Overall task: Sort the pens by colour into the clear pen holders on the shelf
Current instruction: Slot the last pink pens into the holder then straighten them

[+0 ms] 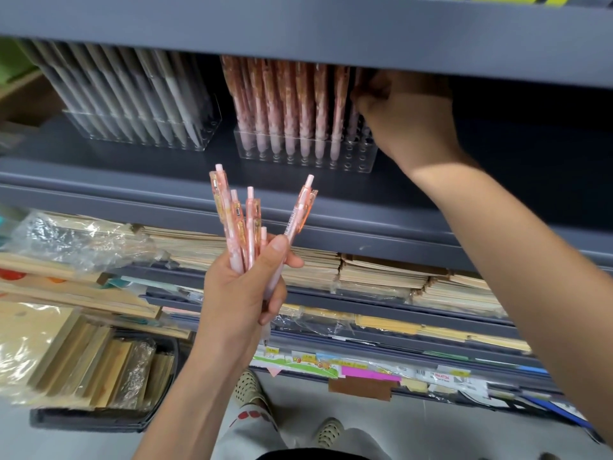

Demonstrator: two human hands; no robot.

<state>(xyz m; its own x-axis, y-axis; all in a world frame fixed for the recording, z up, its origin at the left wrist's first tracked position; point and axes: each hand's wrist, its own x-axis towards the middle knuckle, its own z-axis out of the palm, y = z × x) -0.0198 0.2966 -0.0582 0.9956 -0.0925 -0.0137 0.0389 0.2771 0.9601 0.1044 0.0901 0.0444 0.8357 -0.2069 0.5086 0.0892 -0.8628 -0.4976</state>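
My left hand (243,290) grips a bunch of several pink pens (245,224), held upright below the shelf's front edge. On the dark shelf stands a clear pen holder (345,162) filled with pink pens (285,104), its right rows of holes showing bare. My right hand (398,117) reaches under the upper shelf to the holder's right end, fingers curled round a pink pen (354,117) that is mostly hidden. To the left, a second clear holder (139,134) is packed with grey pens (132,91).
The upper shelf board (298,31) hangs low over the holders. Lower shelves carry stacks of brown notebooks (381,273) and wrapped packets (66,240). A dark crate of paper goods (99,370) sits on the floor at the left, with feet in shoes below.
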